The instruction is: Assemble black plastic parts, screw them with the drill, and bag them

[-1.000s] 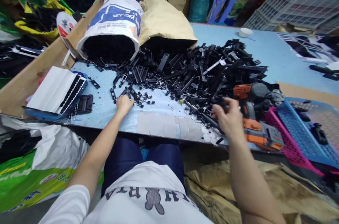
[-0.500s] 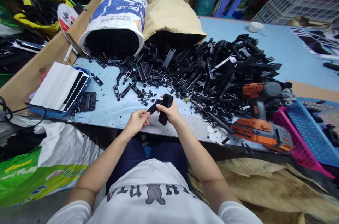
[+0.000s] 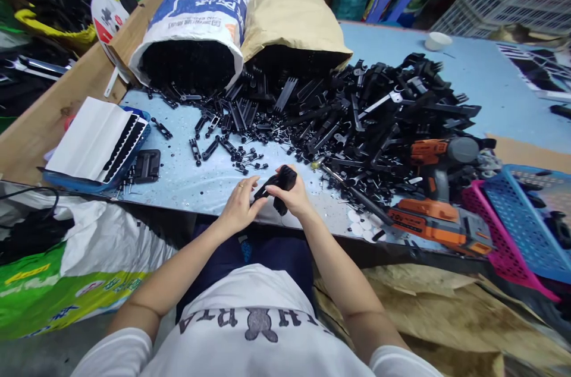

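Observation:
My left hand point(image 3: 239, 206) and my right hand point(image 3: 295, 197) meet over the near edge of the light blue table point(image 3: 196, 181). Both are closed on a black plastic part point(image 3: 279, 184) held between them; my right hand grips its thick end and my left fingers pinch a thinner black piece at its left tip. A large heap of black plastic parts point(image 3: 357, 115) lies just beyond my hands, spilling from two sacks.
A white-and-blue sack point(image 3: 196, 14) and a tan sack point(image 3: 289, 20) lie open at the back. An orange cordless drill point(image 3: 432, 187) rests at right, beside pink and blue baskets point(image 3: 517, 216). A blue tray with white sheets point(image 3: 96, 148) sits at left.
One second ago my hands were apart, each reaching into the parts. They came together with a black part, and now hold it slightly lower and nearer the table edge.

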Tool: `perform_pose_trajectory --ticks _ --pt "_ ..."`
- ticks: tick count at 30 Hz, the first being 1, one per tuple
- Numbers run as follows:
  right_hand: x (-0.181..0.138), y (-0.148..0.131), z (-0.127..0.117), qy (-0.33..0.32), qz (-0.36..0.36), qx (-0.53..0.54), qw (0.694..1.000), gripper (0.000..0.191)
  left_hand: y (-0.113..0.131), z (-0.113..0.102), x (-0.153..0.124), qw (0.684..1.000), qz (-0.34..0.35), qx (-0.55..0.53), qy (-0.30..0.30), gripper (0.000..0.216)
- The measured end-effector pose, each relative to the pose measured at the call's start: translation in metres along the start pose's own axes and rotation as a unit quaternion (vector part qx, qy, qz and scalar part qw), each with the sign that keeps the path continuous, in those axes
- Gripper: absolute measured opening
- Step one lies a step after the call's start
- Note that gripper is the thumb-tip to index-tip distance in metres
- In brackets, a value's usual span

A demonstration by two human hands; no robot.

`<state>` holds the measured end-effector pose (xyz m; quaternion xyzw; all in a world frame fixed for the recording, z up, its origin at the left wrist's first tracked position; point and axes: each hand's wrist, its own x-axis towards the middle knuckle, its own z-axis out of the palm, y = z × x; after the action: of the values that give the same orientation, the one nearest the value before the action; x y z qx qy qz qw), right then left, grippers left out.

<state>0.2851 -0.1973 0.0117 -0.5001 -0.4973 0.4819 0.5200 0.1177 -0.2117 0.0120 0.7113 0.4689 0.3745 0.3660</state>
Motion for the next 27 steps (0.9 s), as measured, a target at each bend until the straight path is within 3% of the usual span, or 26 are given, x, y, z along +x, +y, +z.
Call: perform_pose_trajectory --ticks 2,6,9,11,17,23,25,27 --pt "-0.001 -0.001 0.002 -0.026 0.015 -0.011 0.999 0.053 0.003 0.006 0.001 1.0 0.024 -0.005 0.017 0.039" --pt "-0.005 0.0 0.005 -0.056 0.121 0.037 0.99 0.046 0.001 0.013 0.002 0.992 -0.056 -0.106 0.04 0.027" --pt "-0.009 0.002 0.006 -0.052 0.163 0.04 0.985 0.043 -0.001 0.014 0.001 0.981 -0.093 -0.171 -0.002 0.035" --pt "-0.012 0.002 0.005 -0.057 0.165 0.042 0.984 0.042 -0.001 0.013 0.0 0.985 -0.083 -0.151 -0.021 0.04" --pt "-0.015 0.001 -0.014 -0.142 0.044 -0.072 0.986 0.053 0.006 0.004 0.002 0.998 0.055 0.033 0.023 0.033" --pt "-0.015 -0.012 -0.032 -0.194 -0.111 -0.258 0.94 0.05 0.009 0.003 -0.001 0.991 0.089 0.089 0.04 0.035" --pt "-0.02 -0.012 -0.025 -0.175 -0.134 -0.265 0.939 0.05 0.012 0.011 0.0 0.989 0.105 0.074 0.079 0.034" --pt "-0.025 -0.008 -0.011 -0.1 -0.138 -0.224 0.96 0.05 0.018 0.023 0.001 0.981 0.12 0.048 0.146 0.034"
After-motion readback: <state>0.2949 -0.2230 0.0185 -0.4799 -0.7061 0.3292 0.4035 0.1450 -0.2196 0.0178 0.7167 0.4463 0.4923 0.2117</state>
